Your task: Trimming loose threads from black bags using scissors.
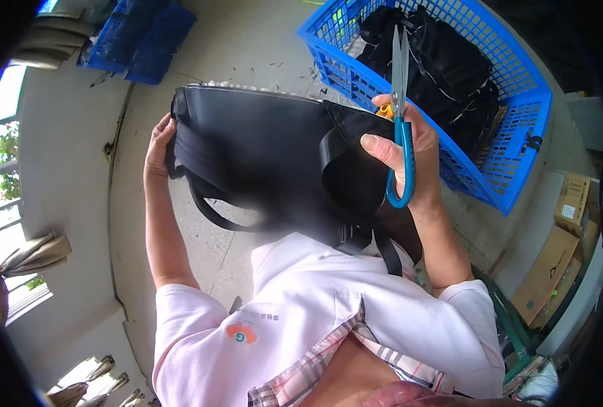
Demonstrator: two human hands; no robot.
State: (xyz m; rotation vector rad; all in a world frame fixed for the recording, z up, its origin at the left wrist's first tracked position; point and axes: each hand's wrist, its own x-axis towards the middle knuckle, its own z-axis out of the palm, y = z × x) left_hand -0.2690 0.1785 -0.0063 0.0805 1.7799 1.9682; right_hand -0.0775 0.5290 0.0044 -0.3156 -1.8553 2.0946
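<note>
**Black bag (260, 129) spread between two hands, scissors (399, 105) at the ready**

The bag is held up before the torso, its left edge gripped by the left hand (159, 146), whose fingers are partly hidden. The scissors are held, blades up, in the curled right hand (423, 149) at the bag's upper right corner. Handling or checking seems under way; any trimming calls for the blades to be brought to an edge.

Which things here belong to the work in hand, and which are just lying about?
In hand:
- black bag, gripped by the left hand
- scissors, in the right hand
- probably the blue crate of black items

Lying about:
- cardboard boxes
- blue container, upper left
</note>
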